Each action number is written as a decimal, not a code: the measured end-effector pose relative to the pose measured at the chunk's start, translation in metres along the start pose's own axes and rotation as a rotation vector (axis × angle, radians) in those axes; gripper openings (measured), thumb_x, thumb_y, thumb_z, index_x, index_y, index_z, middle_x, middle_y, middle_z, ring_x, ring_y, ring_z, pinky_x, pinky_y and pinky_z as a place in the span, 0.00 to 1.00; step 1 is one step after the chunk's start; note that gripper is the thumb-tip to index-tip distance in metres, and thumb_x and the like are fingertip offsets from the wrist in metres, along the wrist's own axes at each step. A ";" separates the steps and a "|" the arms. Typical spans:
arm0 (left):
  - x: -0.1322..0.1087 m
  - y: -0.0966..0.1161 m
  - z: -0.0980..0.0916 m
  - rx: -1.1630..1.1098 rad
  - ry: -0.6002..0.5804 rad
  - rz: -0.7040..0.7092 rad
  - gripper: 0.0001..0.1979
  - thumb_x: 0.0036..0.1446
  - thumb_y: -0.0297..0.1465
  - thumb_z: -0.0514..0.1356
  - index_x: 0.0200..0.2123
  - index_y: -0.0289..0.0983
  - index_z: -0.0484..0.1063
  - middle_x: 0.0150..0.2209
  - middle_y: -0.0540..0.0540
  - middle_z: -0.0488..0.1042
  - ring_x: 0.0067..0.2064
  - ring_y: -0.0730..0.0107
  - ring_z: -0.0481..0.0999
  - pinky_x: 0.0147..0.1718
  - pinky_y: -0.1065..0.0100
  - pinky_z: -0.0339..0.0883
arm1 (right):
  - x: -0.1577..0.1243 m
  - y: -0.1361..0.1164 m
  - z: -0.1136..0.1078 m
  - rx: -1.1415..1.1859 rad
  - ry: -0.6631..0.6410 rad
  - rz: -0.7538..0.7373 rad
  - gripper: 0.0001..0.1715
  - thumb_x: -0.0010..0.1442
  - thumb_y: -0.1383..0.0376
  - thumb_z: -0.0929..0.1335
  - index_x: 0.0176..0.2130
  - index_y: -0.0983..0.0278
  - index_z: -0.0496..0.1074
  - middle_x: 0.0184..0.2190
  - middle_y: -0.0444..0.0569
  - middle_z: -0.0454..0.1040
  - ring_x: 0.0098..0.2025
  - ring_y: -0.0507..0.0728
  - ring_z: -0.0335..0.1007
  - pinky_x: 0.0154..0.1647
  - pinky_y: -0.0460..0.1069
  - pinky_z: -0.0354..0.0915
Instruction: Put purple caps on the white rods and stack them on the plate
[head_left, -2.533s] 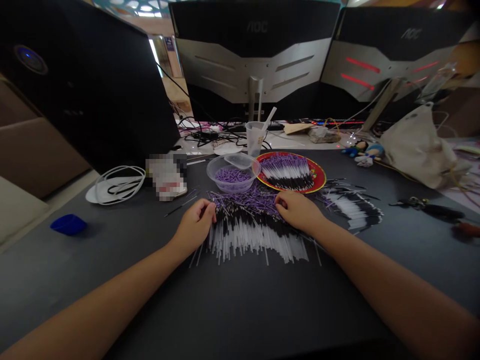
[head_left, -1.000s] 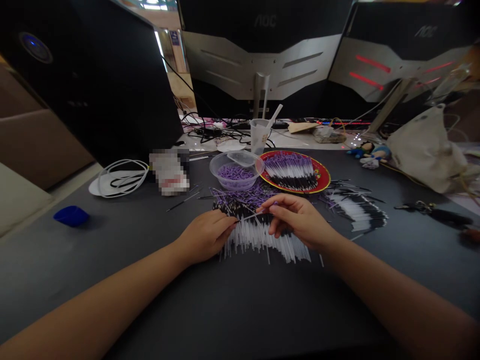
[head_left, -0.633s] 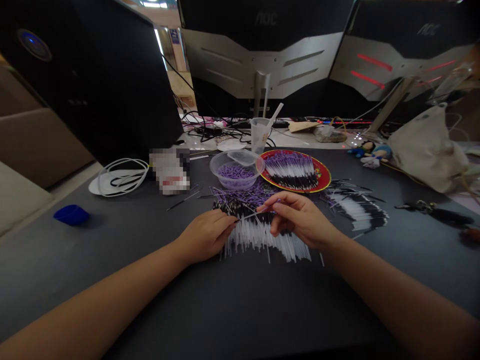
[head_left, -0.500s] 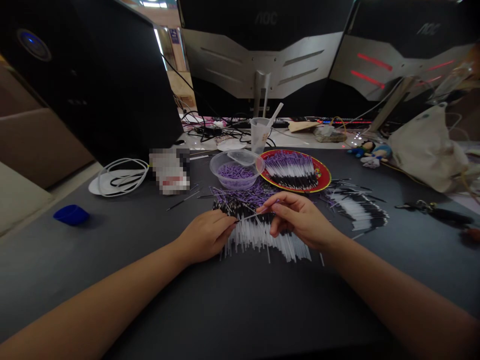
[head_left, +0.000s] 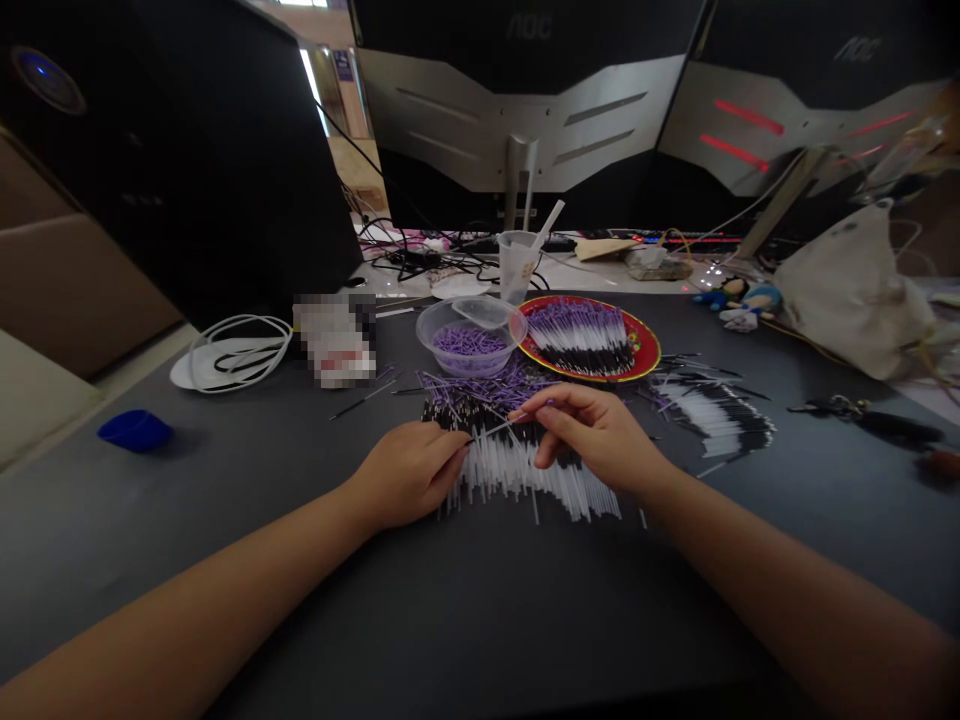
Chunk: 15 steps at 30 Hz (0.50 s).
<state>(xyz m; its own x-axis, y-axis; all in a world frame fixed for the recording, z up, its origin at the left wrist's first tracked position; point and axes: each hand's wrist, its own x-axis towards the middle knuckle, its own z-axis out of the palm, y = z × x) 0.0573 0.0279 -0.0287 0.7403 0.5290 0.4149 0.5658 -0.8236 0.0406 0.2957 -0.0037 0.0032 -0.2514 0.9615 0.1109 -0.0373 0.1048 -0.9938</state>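
Observation:
My left hand (head_left: 409, 475) is closed, pinching the dark end of a thin stick (head_left: 491, 431) with a pale shaft that looks like a pen refill. At the stick's other end, my right hand (head_left: 589, 430) pinches a small purple piece (head_left: 551, 403) between thumb and forefinger; whether the two parts are joined I cannot make out. Under both hands lies a wide row of similar white-and-black sticks (head_left: 555, 485), black ends away from me. Loose purple pieces (head_left: 487, 388) are strewn just beyond it. Behind them a clear plastic bowl (head_left: 427, 345) holds more purple pieces.
A red plate (head_left: 646, 350) carries a stack of sticks with purple ends. More sticks (head_left: 716, 415) lie at the right, near keys (head_left: 847, 408). A plastic cup (head_left: 516, 268) stands behind the bowl. To the left are a blue cap-like object (head_left: 135, 430) and a coiled white cable (head_left: 225, 375).
Both hands keep almost the same pose, the stick still held between them. The whole view has shifted slightly; the right hand's fingers have moved a little.

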 end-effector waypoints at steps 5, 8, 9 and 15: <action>-0.001 0.000 0.001 0.016 0.014 0.039 0.13 0.62 0.31 0.48 0.42 0.33 0.71 0.28 0.44 0.71 0.29 0.68 0.69 0.30 0.67 0.63 | 0.001 0.003 -0.001 0.071 -0.006 0.058 0.10 0.56 0.58 0.68 0.38 0.61 0.71 0.38 0.48 0.77 0.21 0.49 0.72 0.21 0.46 0.70; -0.001 0.001 0.001 0.045 0.030 0.041 0.13 0.62 0.32 0.49 0.40 0.34 0.71 0.26 0.46 0.70 0.27 0.69 0.68 0.28 0.67 0.62 | 0.001 0.004 0.000 0.062 0.001 0.066 0.09 0.56 0.59 0.68 0.36 0.61 0.70 0.37 0.47 0.77 0.21 0.49 0.72 0.21 0.46 0.70; -0.001 0.001 0.001 0.065 0.046 0.043 0.13 0.62 0.33 0.49 0.40 0.35 0.72 0.24 0.46 0.70 0.26 0.70 0.68 0.27 0.67 0.61 | 0.000 0.004 0.001 0.057 -0.001 0.066 0.08 0.56 0.59 0.68 0.36 0.61 0.70 0.36 0.47 0.77 0.20 0.49 0.72 0.21 0.46 0.70; -0.003 0.004 0.002 0.171 0.089 0.086 0.11 0.62 0.33 0.51 0.38 0.38 0.72 0.20 0.50 0.67 0.22 0.74 0.64 0.23 0.70 0.56 | -0.001 0.002 0.004 0.034 -0.003 0.050 0.06 0.54 0.63 0.69 0.33 0.62 0.69 0.34 0.46 0.78 0.22 0.50 0.73 0.26 0.47 0.71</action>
<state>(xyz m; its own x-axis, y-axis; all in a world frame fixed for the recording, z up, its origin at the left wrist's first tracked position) 0.0583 0.0238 -0.0319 0.7579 0.4319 0.4890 0.5609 -0.8141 -0.1502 0.2921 -0.0057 0.0009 -0.2566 0.9646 0.0610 -0.0573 0.0478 -0.9972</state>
